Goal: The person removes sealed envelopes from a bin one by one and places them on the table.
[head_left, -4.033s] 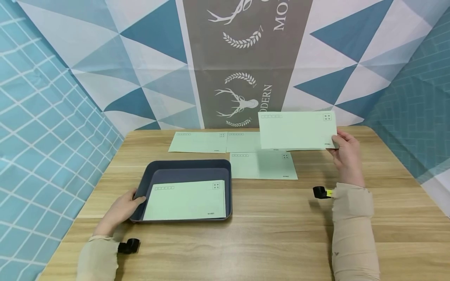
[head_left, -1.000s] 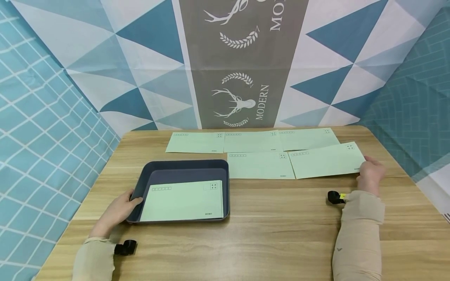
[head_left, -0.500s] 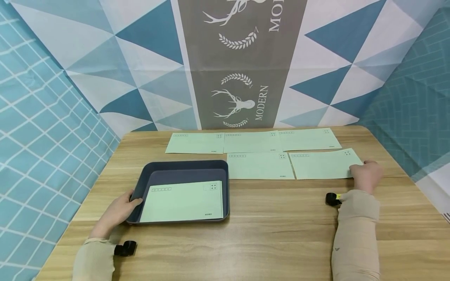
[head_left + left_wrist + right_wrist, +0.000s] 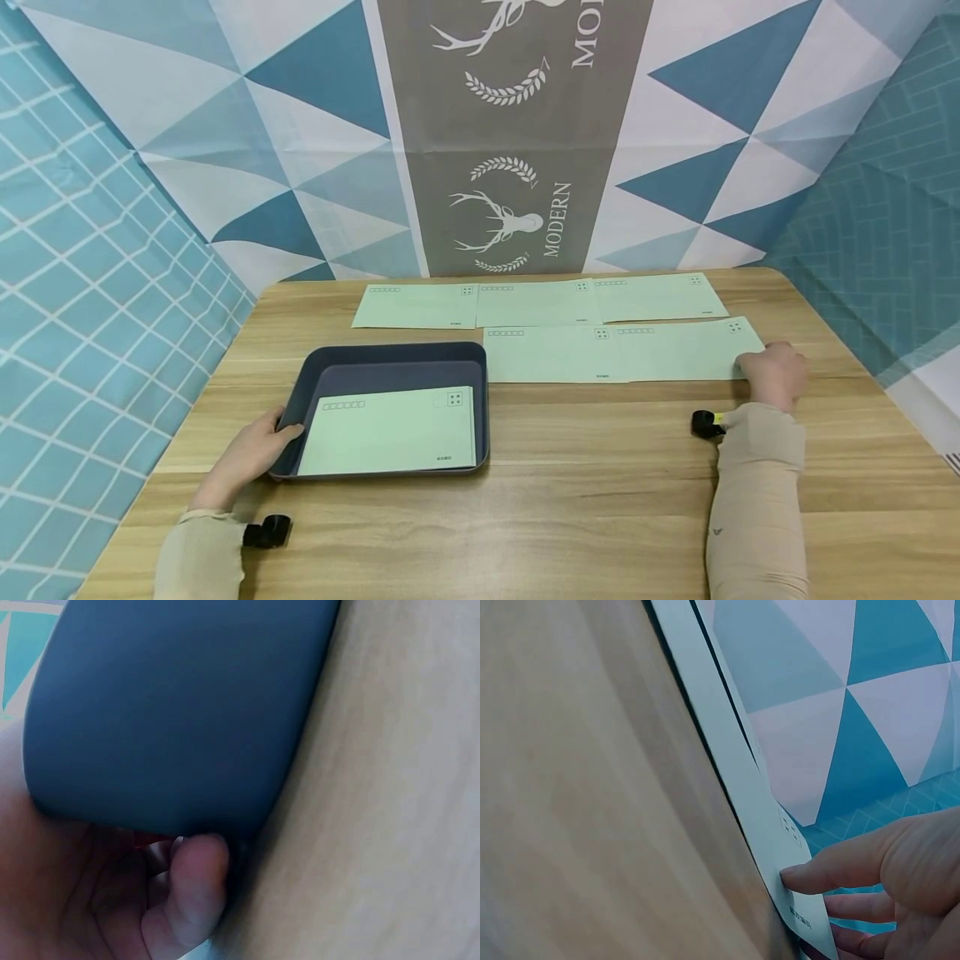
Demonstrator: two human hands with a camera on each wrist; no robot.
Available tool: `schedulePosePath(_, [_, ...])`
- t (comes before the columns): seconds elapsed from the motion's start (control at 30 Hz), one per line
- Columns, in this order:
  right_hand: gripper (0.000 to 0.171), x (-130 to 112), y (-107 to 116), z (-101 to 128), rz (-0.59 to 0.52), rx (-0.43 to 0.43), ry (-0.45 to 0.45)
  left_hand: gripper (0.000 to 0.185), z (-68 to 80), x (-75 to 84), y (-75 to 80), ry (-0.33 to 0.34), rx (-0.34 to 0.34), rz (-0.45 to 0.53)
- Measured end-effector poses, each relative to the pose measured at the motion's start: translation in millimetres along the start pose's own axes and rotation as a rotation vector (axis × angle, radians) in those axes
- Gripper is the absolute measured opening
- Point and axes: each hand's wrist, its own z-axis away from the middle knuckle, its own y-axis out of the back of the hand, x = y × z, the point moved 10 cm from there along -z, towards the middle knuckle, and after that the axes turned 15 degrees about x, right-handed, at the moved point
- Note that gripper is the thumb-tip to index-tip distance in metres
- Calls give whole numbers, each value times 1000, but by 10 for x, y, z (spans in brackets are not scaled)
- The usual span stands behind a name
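From the head view I see my right hand (image 4: pixel 772 375) resting on the right end of an envelope (image 4: pixel 686 350) that lies flat on the surface (image 4: pixel 600 500), to the right of the tray (image 4: pixel 390 358) and touching a second envelope between them. My left hand (image 4: pixel 251 454) grips the tray's left rim, fingers curled over the edge; another envelope lies inside the tray.

The left wrist view shows only the tray's dark underside (image 4: pixel 180 705) with my thumb (image 4: pixel 191 889) tucked beneath its corner, so the hold looks firm.

In the right wrist view my fingers (image 4: pixel 840 862) are fairly straight, one tip pressing the envelope's (image 4: pixel 742 772) edge down rather than pinching it. I judge this paper light, thin and floppy, apt to slide on the smooth wood; a corner or short edge, peeled up by a fingertip, seems the place to take it.
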Motion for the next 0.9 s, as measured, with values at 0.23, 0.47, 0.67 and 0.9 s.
schedulePosePath(0.23, [56,-35,-15,10,16,1,38,63,12,2,8,4,1,2])
schedulePosePath(0.47, [56,-42,-23,8,39,-9,32,62,13,3,16,10,2,0])
schedulePosePath(0.67, [53,-37,-56,9,107,-66,15,62,14,7,18,5,2,4])
schedulePosePath(0.9, [53,-38,-79,22,141,-101,12,63,4,-9,7,13,-3,0])
